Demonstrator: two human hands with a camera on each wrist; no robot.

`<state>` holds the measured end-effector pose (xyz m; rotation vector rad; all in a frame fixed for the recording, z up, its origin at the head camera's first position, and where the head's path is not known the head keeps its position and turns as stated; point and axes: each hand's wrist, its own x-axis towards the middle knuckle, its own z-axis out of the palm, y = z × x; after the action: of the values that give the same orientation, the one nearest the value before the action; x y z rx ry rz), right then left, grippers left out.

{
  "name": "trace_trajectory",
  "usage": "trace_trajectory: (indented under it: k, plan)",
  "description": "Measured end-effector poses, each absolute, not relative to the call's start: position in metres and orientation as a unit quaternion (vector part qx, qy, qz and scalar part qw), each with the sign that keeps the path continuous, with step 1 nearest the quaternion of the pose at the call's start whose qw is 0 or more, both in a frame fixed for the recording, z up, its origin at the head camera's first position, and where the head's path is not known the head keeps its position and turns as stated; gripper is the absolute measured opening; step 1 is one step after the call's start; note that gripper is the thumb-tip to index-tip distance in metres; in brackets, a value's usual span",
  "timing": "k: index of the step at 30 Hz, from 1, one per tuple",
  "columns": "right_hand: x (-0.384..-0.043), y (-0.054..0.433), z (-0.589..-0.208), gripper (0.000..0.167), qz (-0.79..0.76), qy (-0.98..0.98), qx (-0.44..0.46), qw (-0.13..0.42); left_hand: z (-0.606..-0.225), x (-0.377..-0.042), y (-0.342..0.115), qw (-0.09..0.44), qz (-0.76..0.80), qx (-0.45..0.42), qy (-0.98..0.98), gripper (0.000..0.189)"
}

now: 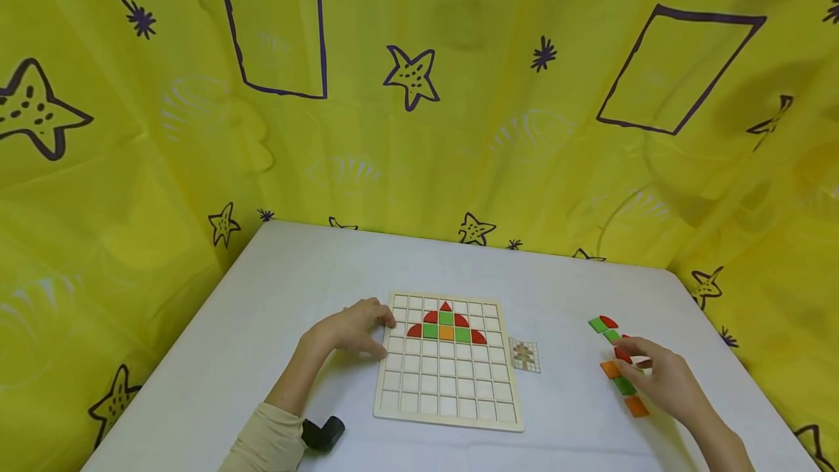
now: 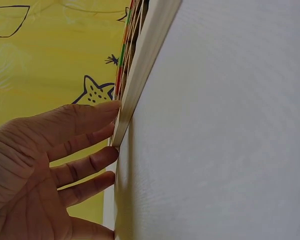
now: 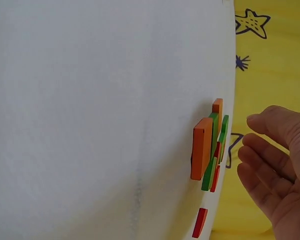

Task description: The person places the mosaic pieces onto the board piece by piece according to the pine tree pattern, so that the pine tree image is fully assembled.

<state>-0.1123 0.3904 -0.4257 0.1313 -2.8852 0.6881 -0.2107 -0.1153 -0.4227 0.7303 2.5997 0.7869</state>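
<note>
My left hand [image 1: 354,328] rests at the left edge of a wooden grid board [image 1: 446,384], thumb and fingertips right at its rim. In the left wrist view the fingers [image 2: 85,167] are spread and relaxed. Set into the board's upper part is a stepped shape of red, green and orange tiles, with an orange square [image 1: 446,333] low in the middle. Over a loose cluster of tiles on the right hovers my right hand [image 1: 662,377], its fingertips close above a red tile [image 1: 621,354]. From the right wrist, the gently bent fingers hold nothing; an orange tile [image 3: 201,150] lies nearby.
A small pattern card [image 1: 526,355] lies against the board's right side. Below the left sleeve [image 1: 265,435] is a black bent object [image 1: 323,434]. Yellow curtains [image 1: 459,130] with drawn stars surround the white table [image 1: 314,261] at the back and sides.
</note>
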Motion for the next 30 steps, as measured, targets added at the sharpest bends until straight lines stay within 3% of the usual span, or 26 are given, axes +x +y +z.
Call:
trace_trajectory:
  k: [5,14,30]
  plan:
    - [-0.121,0.397,-0.424,0.038,0.231,-0.971,0.029,0.060,-0.422,-0.209,-0.115,0.167,0.279,0.251,0.911,0.037]
    - [-0.136,0.406,-0.429,0.032,0.222,-0.973,0.026,0.062,-0.424,-0.210,-0.115,0.167,0.280,0.247,0.913,0.037]
    - [-0.159,0.411,-0.432,0.037,0.202,-0.978,0.019,0.040,-0.426,-0.212,-0.117,0.159,0.279,0.260,0.911,0.038]
